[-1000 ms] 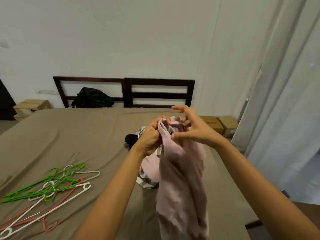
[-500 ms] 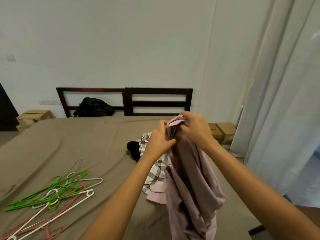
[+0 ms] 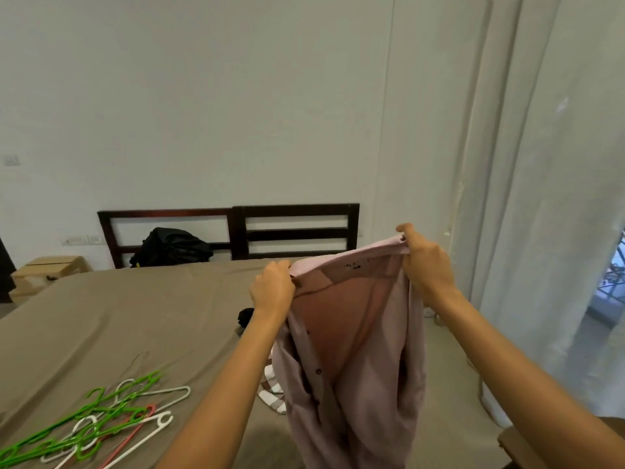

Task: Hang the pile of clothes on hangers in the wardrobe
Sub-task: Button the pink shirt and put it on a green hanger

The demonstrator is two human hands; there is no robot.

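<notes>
We are holding the pink shirt point(image 3: 355, 350) hanging lengthwise downward, collar uppermost, left hand point(image 3: 272, 292) and right hand point(image 3: 427, 262) pinching its collar ends.

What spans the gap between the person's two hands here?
The pink shirt: its collar edge, label showing, runs from the left hand to the right hand, both gripping it. Head view.

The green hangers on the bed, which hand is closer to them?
Left. The left hand grips the pink shirt by its collar, up and right of the green hangers. The right hand grips the collar's other end, even farther right.
</notes>
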